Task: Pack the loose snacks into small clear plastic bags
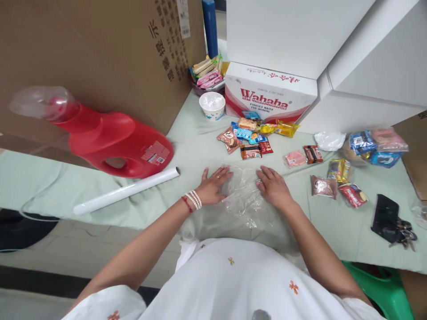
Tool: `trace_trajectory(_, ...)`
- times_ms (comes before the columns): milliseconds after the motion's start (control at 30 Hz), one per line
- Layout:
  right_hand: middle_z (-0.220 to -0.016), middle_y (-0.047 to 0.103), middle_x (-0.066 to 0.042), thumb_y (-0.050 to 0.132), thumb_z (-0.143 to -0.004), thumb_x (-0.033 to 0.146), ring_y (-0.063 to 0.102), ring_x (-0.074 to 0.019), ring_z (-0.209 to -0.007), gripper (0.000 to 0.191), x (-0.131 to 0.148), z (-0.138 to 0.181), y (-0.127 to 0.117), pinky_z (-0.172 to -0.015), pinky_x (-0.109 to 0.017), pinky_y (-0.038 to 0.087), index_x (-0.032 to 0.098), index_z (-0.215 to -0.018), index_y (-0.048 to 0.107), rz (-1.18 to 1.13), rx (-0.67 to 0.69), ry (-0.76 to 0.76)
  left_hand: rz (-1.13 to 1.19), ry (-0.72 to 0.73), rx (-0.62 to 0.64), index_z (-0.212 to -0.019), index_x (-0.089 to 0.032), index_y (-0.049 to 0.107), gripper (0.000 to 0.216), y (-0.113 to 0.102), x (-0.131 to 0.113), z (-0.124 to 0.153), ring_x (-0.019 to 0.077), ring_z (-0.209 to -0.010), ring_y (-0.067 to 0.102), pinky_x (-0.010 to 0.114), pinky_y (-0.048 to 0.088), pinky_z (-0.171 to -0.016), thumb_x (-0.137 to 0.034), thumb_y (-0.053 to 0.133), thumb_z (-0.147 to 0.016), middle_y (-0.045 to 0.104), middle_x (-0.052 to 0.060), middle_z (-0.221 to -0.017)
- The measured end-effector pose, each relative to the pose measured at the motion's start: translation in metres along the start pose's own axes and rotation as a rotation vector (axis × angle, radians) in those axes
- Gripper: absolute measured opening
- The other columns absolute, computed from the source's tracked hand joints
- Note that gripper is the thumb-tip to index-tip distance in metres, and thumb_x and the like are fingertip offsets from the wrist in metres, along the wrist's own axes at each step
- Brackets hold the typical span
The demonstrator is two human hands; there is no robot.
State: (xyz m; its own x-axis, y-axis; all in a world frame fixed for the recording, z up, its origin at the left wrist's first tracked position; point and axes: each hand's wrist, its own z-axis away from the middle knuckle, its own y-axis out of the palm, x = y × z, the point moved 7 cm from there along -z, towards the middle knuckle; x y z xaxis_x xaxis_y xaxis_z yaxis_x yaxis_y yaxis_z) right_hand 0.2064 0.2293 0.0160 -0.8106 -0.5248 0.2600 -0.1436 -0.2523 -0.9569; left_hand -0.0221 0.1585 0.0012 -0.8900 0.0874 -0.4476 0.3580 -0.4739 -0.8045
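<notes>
A clear plastic bag (245, 191) lies crumpled on the green-covered tabletop (190, 138), close in front of the person. The left hand (212, 185) and right hand (274, 187) are apart at its two sides, fingers extended and palms down, touching the film. Just beyond it sits a small heap of wrapped snacks (243, 133), before a Wahaha water carton (270, 95). A red jug (116, 138) and a white roll (126, 192) lie to the left; a black phone (384, 217) and keys (406, 234) rest at far right.
</notes>
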Motion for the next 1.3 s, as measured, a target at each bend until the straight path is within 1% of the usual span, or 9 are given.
trace_trajectory(167, -0.166, 0.042, -0.01, 0.036, -0.109, 0.041, 0.035, -0.032, -0.153, 0.053, -0.037, 0.018, 0.006, -0.122, -0.054, 0.033, 0.02, -0.155, 0.051, 0.067, -0.063, 0.095, -0.028, 0.006, -0.011, -0.166, -0.029, 0.022, 0.099, 0.002, 0.017, 0.019, 0.0375, -0.162, 0.014, 0.076, -0.012, -0.119, -0.055, 0.069, -0.083, 0.011, 0.014, -0.176)
trace_trajectory(367, -0.156, 0.051, -0.02, 0.04, -0.107, 0.043, 0.043, -0.0361, -0.144, 0.051, -0.041, 0.01, -0.009, -0.118, -0.056, 0.038, 0.014, -0.142, 0.063, 0.057, -0.116, 0.114, -0.052, 0.021, 0.006, -0.167, -0.028, 0.018, 0.109, 0.008, 0.02, 0.025, 0.0414, -0.163, 0.007, 0.079, -0.014, -0.117, -0.054, 0.074, -0.077, 0.002, 0.014, -0.177)
trace_trajectory(533, -0.14, 0.06, -0.02, 0.049, -0.101, 0.032, 0.05, -0.0352, -0.129, 0.045, -0.017, -0.035, -0.043, -0.114, -0.05, 0.041, 0.012, -0.137, 0.065, 0.051, -0.202, 0.076, -0.064, 0.054, 0.048, -0.167, -0.031, 0.014, 0.118, 0.01, 0.021, 0.024, 0.0443, -0.162, 0.001, 0.08, -0.013, -0.116, -0.054, 0.079, -0.072, -0.005, 0.015, -0.177)
trace_trajectory(700, -0.159, 0.046, -0.018, 0.056, -0.091, 0.019, 0.045, -0.0366, -0.134, 0.069, 0.015, -0.104, -0.046, -0.112, -0.047, 0.041, 0.011, -0.158, 0.043, 0.138, -0.039, -0.054, -0.085, 0.058, 0.07, -0.167, -0.03, 0.016, 0.124, 0.013, 0.025, 0.024, 0.0457, -0.162, 0.0, 0.08, -0.015, -0.115, -0.061, 0.081, -0.066, -0.005, 0.016, -0.176)
trace_trajectory(800, -0.149, 0.054, -0.022, 0.057, -0.092, 0.02, 0.049, -0.0365, -0.131, 0.068, 0.024, -0.123, -0.039, -0.112, -0.045, 0.039, 0.008, -0.157, 0.043, 0.195, 0.077, -0.048, -0.08, 0.068, 0.067, -0.167, -0.03, 0.015, 0.127, 0.014, 0.025, 0.024, 0.045, -0.162, 0.001, 0.08, -0.016, -0.116, -0.064, 0.081, -0.064, -0.005, 0.016, -0.176)
trace_trajectory(900, -0.134, 0.061, -0.022, 0.063, -0.092, 0.031, 0.054, -0.0351, -0.125, 0.059, 0.028, -0.112, -0.032, -0.106, -0.041, 0.042, 0.011, -0.147, 0.055, 0.192, 0.147, -0.007, -0.072, 0.08, 0.063, -0.167, -0.03, 0.016, 0.127, 0.013, 0.025, 0.024, 0.0444, -0.162, 0.001, 0.079, -0.017, -0.115, -0.063, 0.082, -0.064, -0.005, 0.016, -0.176)
trace_trajectory(1033, -0.127, 0.064, -0.016, 0.067, -0.091, 0.039, 0.058, -0.0308, -0.118, 0.058, 0.018, -0.069, -0.026, -0.094, -0.034, 0.047, 0.02, -0.145, 0.058, 0.078, 0.203, 0.032, -0.063, 0.083, 0.073, -0.167, -0.032, 0.017, 0.127, 0.011, 0.024, 0.025, 0.0442, -0.162, 0.0, 0.079, -0.017, -0.115, -0.058, 0.085, -0.063, -0.006, 0.016, -0.176)
trace_trajectory(1167, -0.118, 0.067, -0.016, 0.067, -0.088, 0.04, 0.061, -0.0314, -0.111, 0.056, -0.019, -0.043, -0.036, -0.09, -0.035, 0.047, 0.017, -0.14, 0.062, 0.06, 0.105, 0.176, -0.059, 0.082, 0.093, -0.167, -0.032, 0.018, 0.124, 0.009, 0.023, 0.025, 0.0436, -0.163, -0.002, 0.081, -0.015, -0.114, -0.054, 0.085, -0.065, -0.008, 0.016, -0.176)
trace_trajectory(1300, -0.111, 0.073, -0.012, 0.068, -0.087, 0.045, 0.065, -0.0266, -0.096, 0.054, -0.028, -0.054, -0.049, -0.082, -0.033, 0.049, 0.016, -0.132, 0.065, -0.193, 0.001, 0.24, -0.064, 0.081, 0.095, -0.166, -0.033, 0.02, 0.122, 0.011, 0.024, 0.025, 0.0443, -0.162, 0.0, 0.082, -0.015, -0.114, -0.055, 0.085, -0.065, -0.006, 0.016, -0.176)
